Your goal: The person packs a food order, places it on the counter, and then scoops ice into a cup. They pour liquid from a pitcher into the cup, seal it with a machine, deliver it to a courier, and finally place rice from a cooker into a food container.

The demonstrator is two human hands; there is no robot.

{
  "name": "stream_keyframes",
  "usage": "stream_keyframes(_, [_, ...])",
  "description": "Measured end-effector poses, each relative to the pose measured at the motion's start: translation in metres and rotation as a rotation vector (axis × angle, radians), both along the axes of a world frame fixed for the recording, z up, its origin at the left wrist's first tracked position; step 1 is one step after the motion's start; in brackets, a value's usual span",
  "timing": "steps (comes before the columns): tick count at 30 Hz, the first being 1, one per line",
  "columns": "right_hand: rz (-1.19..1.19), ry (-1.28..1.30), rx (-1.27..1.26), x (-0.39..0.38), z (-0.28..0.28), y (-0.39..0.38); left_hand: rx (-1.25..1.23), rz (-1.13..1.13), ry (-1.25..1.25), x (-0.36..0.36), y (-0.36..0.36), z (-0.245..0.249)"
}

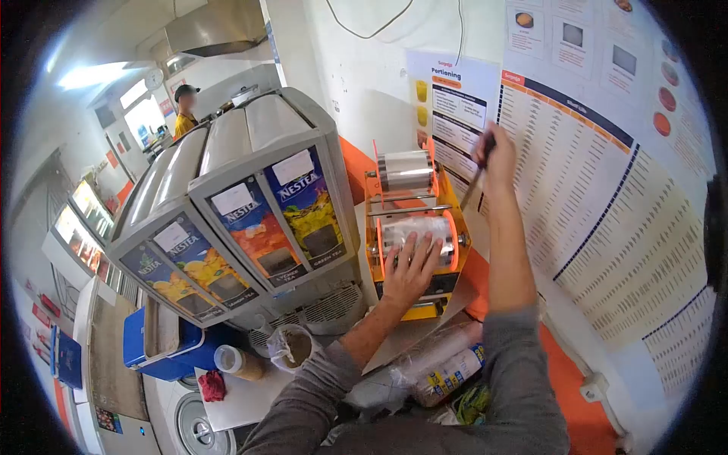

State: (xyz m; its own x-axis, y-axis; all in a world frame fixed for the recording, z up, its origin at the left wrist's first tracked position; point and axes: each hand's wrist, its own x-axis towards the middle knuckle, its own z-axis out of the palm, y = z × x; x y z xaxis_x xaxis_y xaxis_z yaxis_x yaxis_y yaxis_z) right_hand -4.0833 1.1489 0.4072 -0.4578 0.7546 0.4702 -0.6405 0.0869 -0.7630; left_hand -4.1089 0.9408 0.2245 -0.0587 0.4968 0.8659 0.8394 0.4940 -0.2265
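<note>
An orange cup sealing machine [453, 284] stands against the wall, with an upper silver film roll [406, 168] and a lower film roll [402, 229] between orange discs. My left hand [409, 273] lies on the lower roll, its fingers spread over the film. Raised at the machine's right side, my right hand [500, 159] is closed round the black grip of a lever [475, 188], whose metal rod slants down toward the frame. Thin metal bars cross the frame between the two rolls.
Left of the machine stands a drink dispenser [265, 189] with Nestea panels. Below it are a plastic-lined container [292, 347], a lidded jar [231, 362], a red cloth [213, 386] and a blue cooler [144, 345]. Plastic-wrapped packs [447, 371] lie beneath my arms. A person [184, 110] stands far back.
</note>
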Motion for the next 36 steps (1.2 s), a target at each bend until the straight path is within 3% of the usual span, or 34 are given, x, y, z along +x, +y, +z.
stream_keyframes(2, [-0.017, 0.196, -0.095, 0.041, -0.034, -0.035, 0.03, 0.054, 0.102, -0.006, 0.004, -0.015])
stream_keyframes(3, [0.022, 0.279, -0.008, 0.062, -0.059, -0.043, 0.022, 0.067, 0.091, -0.005, 0.006, -0.016])
stream_keyframes(5, [-0.137, 0.388, -0.016, 0.096, -0.105, -0.077, 0.081, 0.026, 0.116, -0.003, 0.007, -0.015])
stream_keyframes(6, [-0.107, 0.454, 0.215, 0.113, -0.139, -0.078, 0.073, 0.027, 0.114, -0.002, 0.007, -0.017])
stream_keyframes(8, [-0.287, 0.435, 0.328, 0.136, -0.186, -0.099, 0.11, 0.019, 0.103, -0.005, 0.01, -0.015])
stream_keyframes(11, [-0.347, 0.325, 0.367, 0.161, -0.22, -0.114, 0.157, 0.0, 0.099, -0.004, 0.014, -0.018])
stream_keyframes(15, [-0.398, 0.121, 0.374, 0.176, -0.214, -0.122, 0.074, 0.036, 0.014, 0.008, 0.004, -0.003])
stream_keyframes(17, [-0.435, 0.16, 0.45, 0.169, -0.213, -0.122, -0.025, -0.089, -0.238, 0.019, -0.008, 0.006])
stream_keyframes(18, [-0.487, 0.177, 0.403, 0.166, -0.211, -0.124, 0.002, -0.079, -0.247, 0.026, -0.017, 0.007])
stream_keyframes(21, [-0.553, 0.292, 0.289, 0.153, -0.199, -0.12, -0.08, -0.394, -0.485, 0.064, -0.054, -0.007])
stream_keyframes(23, [-0.429, 0.376, 0.358, 0.142, -0.184, -0.1, -0.187, -0.541, -0.616, 0.08, -0.079, -0.036])
stream_keyframes(25, [-0.396, 0.382, 0.24, 0.121, -0.144, -0.102, -0.244, -0.674, -0.846, 0.08, -0.086, -0.081])
stream_keyframes(26, [-0.372, 0.338, 0.177, 0.115, -0.129, -0.091, -0.225, -0.658, -0.84, 0.081, -0.087, -0.102])
stream_keyframes(28, [-0.412, 0.146, 0.082, 0.083, -0.077, -0.07, -0.274, -0.676, -1.192, 0.078, -0.083, -0.14])
stream_keyframes(29, [-0.418, 0.005, 0.141, 0.063, -0.053, -0.042, -0.259, -0.672, -1.206, 0.073, -0.08, -0.152])
stream_keyframes(31, [-0.191, -0.081, 0.192, 0.013, -0.012, -0.002, -0.254, -0.849, -1.57, 0.062, -0.067, -0.182])
stream_keyframes(32, [-0.224, -0.124, 0.186, -0.009, 0.0, 0.016, 0.076, -1.117, -1.462, 0.054, -0.041, -0.246])
stream_keyframes(33, [-0.258, -0.166, 0.183, -0.032, 0.004, 0.033, 0.099, -1.12, -1.467, 0.054, -0.024, -0.286])
stream_keyframes(34, [-0.25, -0.178, 0.197, -0.058, -0.002, 0.048, 0.249, -1.054, -1.675, 0.036, 0.001, -0.31])
stream_keyframes(36, [-0.638, -0.342, 0.393, -0.088, -0.022, 0.073, 0.552, -0.893, -2.091, 0.002, 0.017, -0.365])
